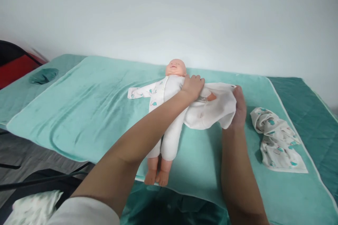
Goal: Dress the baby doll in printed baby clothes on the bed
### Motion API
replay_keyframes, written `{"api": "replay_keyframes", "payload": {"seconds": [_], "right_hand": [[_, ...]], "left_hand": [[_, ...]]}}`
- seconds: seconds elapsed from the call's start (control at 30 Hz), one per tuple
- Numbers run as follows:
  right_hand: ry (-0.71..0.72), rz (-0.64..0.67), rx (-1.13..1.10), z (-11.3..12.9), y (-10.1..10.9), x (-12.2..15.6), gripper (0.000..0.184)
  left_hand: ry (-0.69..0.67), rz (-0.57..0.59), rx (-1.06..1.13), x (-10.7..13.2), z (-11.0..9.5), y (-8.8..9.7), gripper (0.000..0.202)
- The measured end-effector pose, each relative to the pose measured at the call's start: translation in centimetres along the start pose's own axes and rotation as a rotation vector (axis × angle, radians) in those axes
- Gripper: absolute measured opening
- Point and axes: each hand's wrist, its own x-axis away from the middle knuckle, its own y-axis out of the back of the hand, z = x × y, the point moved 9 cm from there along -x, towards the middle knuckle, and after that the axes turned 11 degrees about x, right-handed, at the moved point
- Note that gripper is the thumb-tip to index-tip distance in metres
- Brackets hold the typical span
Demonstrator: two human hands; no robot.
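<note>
A baby doll (174, 89) lies on its back on the bed, its bare feet toward me. On its left-side arm in view is one sleeve of a white printed baby shirt (157, 100). The rest of that shirt is spread out to the right, pale inner side up. My left hand (194, 87) is closed over the doll's upper arm by the shoulder, and the doll's small hand shows beyond it against the cloth. My right hand (239, 107) grips the shirt's far edge and lifts it off the bed; its fingertips are partly hidden behind the cloth.
A crumpled printed cloth (277, 140) lies at the right. Under everything is a green sheet (79, 112) on a padded bed, with a face hole (43, 76) at its left end. A white wall (169, 17) stands behind. More printed fabric (34, 207) sits at the lower left.
</note>
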Motion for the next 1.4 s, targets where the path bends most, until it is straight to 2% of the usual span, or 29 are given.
{"api": "replay_keyframes", "payload": {"seconds": [0.07,0.1,0.17,0.23,0.33,0.4,0.47,0.53,0.6,0.7,0.8,0.9,1.03,1.13,1.2,1.27,1.4], "right_hand": [[-0.024,-0.053,-0.201,0.1,-0.3,0.4,0.034],[-0.04,-0.037,-0.272,0.1,-0.7,0.5,0.033],[-0.059,0.078,-0.326,0.1,-2.1,0.7,0.038],[-0.075,0.212,-0.394,0.2,-3.6,1.0,0.046],[-0.046,0.44,-0.498,1.2,-6.3,2.1,0.052],[-0.012,0.598,-0.512,2.1,-8.1,3.1,0.056],[0.008,0.733,-0.489,2.6,-9.5,4.1,0.057],[0.026,0.802,-0.462,2.9,-10.2,4.8,0.054],[0.044,0.788,-0.434,2.9,-10.1,4.7,0.049],[0.063,0.686,-0.354,2.4,-9.4,4.0,0.042],[0.109,0.618,-0.174,2.0,-8.8,3.4,0.037],[0.25,0.658,0.083,2.7,-9.2,3.9,0.045],[0.445,0.695,0.38,3.7,-10.3,5.6,0.057],[0.528,0.621,0.51,4.1,-10.7,6.2,0.049],[0.563,0.569,0.537,4.3,-10.9,6.3,0.044],[0.585,0.534,0.527,4.3,-11.1,6.4,0.042],[0.59,0.422,0.441,3.6,-10.2,7.3,0.05]], "left_hand": [[0.004,-0.031,0.032,-0.2,0.2,-0.2,0.046],[0.002,-0.041,0.052,-0.3,0.3,-0.1,0.048],[-0.007,-0.019,0.123,-0.6,0.6,-0.1,0.046],[-0.044,0.063,0.244,-0.8,0.6,0.0,0.037],[-0.119,0.127,0.561,-0.5,0.8,1.3,0.021],[-0.118,0.067,0.766,-0.1,2.1,2.8,0.016],[-0.109,-0.08,0.867,0.6,4.2,4.4,0.016],[-0.117,-0.253,0.892,1.7,6.4,5.8,0.013],[-0.067,-0.381,0.929,2.9,8.8,6.2,0.009],[0.087,-0.481,0.963,4.3,11.6,5.5,0.007],[0.173,-0.566,0.918,5.5,12.5,5.1,0.009],[0.146,-0.659,0.886,7.6,12.4,5.0,0.008],[0.134,-0.779,0.832,13.4,13.1,3.5,0.015],[0.215,-0.829,0.869,19.2,14.4,0.6,0.018],[0.336,-0.789,0.923,22.7,15.4,-1.9,0.018],[0.399,-0.691,0.965,25.1,15.4,-3.9,0.02],[0.327,-0.528,0.888,27.2,13.7,-4.8,0.03]]}}
